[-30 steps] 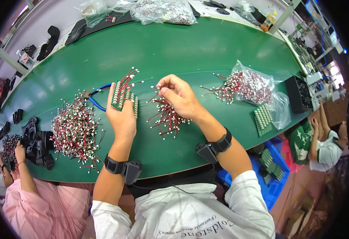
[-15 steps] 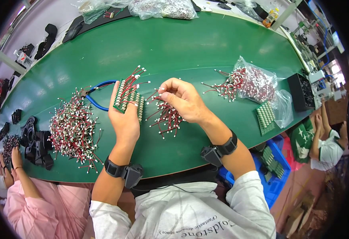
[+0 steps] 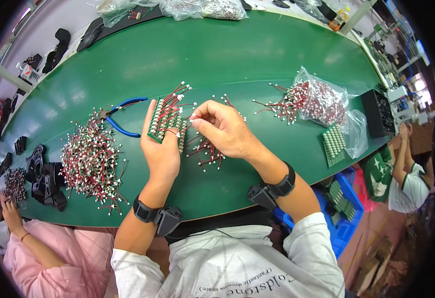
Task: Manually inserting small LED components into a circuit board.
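My left hand (image 3: 161, 154) grips a green circuit board panel (image 3: 157, 126) between thumb and fingers. Rows of small white connectors cover it, and red wires with white plugs stick out from its upper part. Close to its right edge, my right hand (image 3: 226, 130) pinches a short red wire lead (image 3: 194, 118) by its white plug. Another connector panel (image 3: 181, 141) shows partly behind my left thumb. Beneath my right hand lies a small heap of loose red wire leads (image 3: 209, 155), partly covered by it. Blue-handled pliers (image 3: 123, 131) rest left of the board.
A large pile of wire leads (image 3: 90, 164) lies to the left. Rightward are a clear bag of leads (image 3: 319, 102), a connector panel (image 3: 333, 144) and a black bin (image 3: 376, 113). A blue crate (image 3: 349, 218) stands below the table edge. Co-workers sit on both sides.
My right hand has moved slightly left and down, bringing a wire lead close to the board. My left hand has shifted a little right with the panel. The left co-worker's hand has moved.
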{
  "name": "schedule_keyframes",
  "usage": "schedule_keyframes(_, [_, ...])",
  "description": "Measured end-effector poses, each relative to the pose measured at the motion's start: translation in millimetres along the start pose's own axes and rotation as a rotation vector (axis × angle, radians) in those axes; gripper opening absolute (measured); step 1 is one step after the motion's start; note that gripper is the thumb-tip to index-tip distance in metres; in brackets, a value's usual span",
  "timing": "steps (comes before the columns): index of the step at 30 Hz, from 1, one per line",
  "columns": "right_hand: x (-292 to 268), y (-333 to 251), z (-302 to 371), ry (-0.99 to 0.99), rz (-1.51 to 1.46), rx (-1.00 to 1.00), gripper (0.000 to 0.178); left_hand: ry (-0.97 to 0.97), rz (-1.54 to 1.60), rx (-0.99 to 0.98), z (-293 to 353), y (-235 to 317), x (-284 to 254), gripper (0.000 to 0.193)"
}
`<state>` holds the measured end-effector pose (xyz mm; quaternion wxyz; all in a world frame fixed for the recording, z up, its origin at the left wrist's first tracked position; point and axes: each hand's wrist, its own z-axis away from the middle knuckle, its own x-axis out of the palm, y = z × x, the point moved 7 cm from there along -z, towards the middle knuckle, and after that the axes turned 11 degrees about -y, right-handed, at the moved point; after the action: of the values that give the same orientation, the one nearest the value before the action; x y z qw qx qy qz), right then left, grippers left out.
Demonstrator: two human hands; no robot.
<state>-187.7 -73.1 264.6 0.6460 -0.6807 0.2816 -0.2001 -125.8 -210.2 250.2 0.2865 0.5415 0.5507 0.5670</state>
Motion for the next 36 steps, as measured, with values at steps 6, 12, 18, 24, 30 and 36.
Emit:
schedule_keyframes(6, [-7,4,1,0.051,-0.019,-0.009,0.009,0.04,-0.013,-0.001,-3,2,-5,0.063])
schedule_keyframes(12, [-20,-3,-3,0.118,0.066,-0.122,0.009,0.037,-0.022,-0.003,-5,5,-8,0.064])
schedule_keyframes(18, [-8,-7,-1,0.122,-0.163,-0.097,0.01,0.043,-0.002,-0.01,-4,3,-5,0.064])
schedule_keyframes(24, [11,-32,0,0.155,0.277,-0.212,0.011,-0.01,0.021,-0.024,1,2,2,0.063])
schedule_keyframes(30, [12,-35,-1,0.279,0.514,-0.391,0.01,-0.076,-0.068,0.04,6,10,17,0.064])
schedule_keyframes(36, [10,-30,-6,0.249,0.576,-0.35,0.01,-0.113,-0.147,0.031,8,11,23,0.066])
